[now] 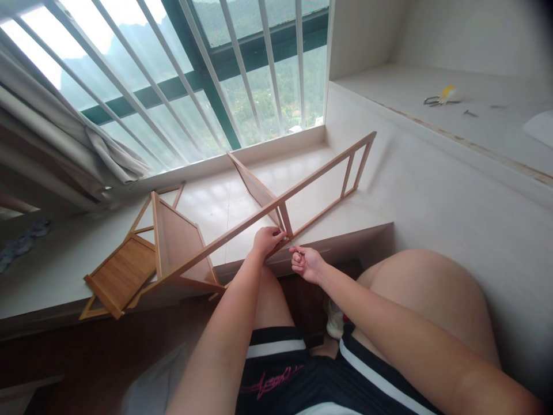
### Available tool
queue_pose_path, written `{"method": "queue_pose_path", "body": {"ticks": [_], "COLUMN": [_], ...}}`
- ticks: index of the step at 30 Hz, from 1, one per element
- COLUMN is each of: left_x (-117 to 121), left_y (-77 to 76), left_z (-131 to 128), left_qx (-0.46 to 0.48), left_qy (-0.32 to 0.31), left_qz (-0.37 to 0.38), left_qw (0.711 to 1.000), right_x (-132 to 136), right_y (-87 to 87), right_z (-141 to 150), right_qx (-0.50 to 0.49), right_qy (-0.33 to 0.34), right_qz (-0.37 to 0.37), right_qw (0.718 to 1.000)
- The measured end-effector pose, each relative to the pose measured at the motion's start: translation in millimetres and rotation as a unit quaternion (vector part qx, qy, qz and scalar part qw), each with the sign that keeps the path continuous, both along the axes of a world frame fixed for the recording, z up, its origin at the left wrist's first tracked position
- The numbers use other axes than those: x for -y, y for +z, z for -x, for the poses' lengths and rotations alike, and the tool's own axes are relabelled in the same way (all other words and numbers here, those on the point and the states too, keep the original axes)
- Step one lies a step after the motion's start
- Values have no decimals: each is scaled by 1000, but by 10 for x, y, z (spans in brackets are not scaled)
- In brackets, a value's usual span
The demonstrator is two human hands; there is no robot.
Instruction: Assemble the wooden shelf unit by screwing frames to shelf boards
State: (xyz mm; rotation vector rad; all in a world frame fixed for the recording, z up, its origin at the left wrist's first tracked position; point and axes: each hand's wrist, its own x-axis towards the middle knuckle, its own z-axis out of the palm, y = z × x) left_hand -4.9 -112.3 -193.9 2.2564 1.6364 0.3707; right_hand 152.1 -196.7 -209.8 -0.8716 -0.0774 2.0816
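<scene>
A light wooden frame (242,227) with long side rails and crossbars lies tilted on the white window ledge. Two shelf-like panels, a far one (254,184) and a nearer left one (179,230), are joined to it. My left hand (268,239) is closed on the frame at the joint between a crossbar and the lower rail. Just right of it, my right hand (306,264) is closed around a thin metal tool (292,244) whose tip points at that joint. The tool's exact kind is too small to tell.
A brown slatted wooden piece (123,271) rests at the frame's left end. On the raised right-hand shelf (432,80) lie a yellow item with metal tools (444,96) and a screw (470,113). Barred windows stand behind, with a grey curtain (64,132) at left.
</scene>
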Motion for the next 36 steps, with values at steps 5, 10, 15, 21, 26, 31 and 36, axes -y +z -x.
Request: {"method": "queue_pose_path", "body": {"ticks": [5,10,15,21,26,31,36], "left_x": [6,19,26,17,3,-5,-2], "left_y": [9,43,75,52,12,-12,-13], "left_z": [-8,-16,-29,-24,-8,-2,-6], "left_qx": [12,17,12,16,23,24,27], "left_qy": [1,1,3,3,-3,-3,2], "left_qz": [-9,3,10,5,-1,-6,2], "left_qw": [1000,1000,1000,1000,1000,1000,1000], "right_x": [34,39,34,42,51,61,63], "right_y": [-51,-188,-259,-208,-193,-165,-145], "right_z": [53,97,100,79,72,70,75], "right_qx": [90,325,438,513,544,558,563], "right_qy": [-22,-46,-29,-8,3,7,11], "right_qz": [-41,-134,-198,-236,-246,-249,-250], "right_qw": [995,935,877,825,802,792,787]}}
